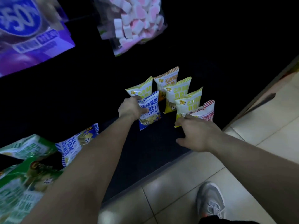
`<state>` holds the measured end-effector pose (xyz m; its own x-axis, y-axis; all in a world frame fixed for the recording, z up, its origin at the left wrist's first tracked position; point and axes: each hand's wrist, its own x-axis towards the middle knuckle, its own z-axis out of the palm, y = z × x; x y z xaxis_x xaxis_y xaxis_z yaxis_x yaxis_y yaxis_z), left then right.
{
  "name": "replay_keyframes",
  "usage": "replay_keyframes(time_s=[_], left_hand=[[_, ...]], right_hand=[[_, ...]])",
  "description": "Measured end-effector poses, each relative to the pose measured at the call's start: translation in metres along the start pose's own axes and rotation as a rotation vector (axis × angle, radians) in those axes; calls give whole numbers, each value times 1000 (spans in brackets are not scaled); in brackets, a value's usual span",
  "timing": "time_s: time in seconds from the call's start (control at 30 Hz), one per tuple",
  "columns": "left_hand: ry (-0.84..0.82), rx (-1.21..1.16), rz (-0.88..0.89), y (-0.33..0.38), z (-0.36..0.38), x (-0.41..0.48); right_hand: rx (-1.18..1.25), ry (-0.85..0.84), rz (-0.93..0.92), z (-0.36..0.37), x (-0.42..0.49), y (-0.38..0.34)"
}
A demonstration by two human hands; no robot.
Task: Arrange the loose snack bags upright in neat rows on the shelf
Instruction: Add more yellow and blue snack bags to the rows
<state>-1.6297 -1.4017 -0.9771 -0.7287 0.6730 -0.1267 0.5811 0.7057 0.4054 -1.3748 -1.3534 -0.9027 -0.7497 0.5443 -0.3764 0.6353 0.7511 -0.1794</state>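
From the head camera, the left hand grips a blue-and-white striped foil snack bag upright, likely to extend a row. Right of that bag, the right hand, fingers spread, steadies a red-striped foil bag. Loose bags lie to its lower left.

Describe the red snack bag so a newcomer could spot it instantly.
On the dark shelf beside the tiled floor, find the right-hand row of upright bags. The red bag stands at its near end, just beyond the right hand. It alone has a red-striped top; behind it stand yellow bags, and the left hand grips a blue bag.
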Motion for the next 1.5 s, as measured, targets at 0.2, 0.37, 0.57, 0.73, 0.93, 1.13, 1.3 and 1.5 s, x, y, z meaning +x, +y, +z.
replay_keyframes(time_s=[0.2, 0.37, 0.57, 0.73, 0.93, 1.13, 1.3, 1.5], left_hand=[[36, -1, 15, -2, 23, 26], [69, 113, 86, 0, 28, 29], [72, 109, 131, -2, 9, 17], [-12, 144, 143, -23, -45, -20], [-170, 270, 120, -77, -127, -111], [-241, 295, -19, -163, -173, -193], [-194, 311, -74, -218, -195, -203], [-230, 328, -74, -270, -193, -192]], right_hand=[[-13, -59, 33, 8, 4, 2], [-20, -87, 33, 11, 7, -4], [-33, -77, 0, 6, 12, -21], [-69, -25, -66, -7, 16, -55], [4, 45, -137, -24, 11, -103], [-19, 21, -206, -16, 2, -151], [-225, -52, -288, 0, 23, -190], [-107, -135, -260, 60, 93, -243]])
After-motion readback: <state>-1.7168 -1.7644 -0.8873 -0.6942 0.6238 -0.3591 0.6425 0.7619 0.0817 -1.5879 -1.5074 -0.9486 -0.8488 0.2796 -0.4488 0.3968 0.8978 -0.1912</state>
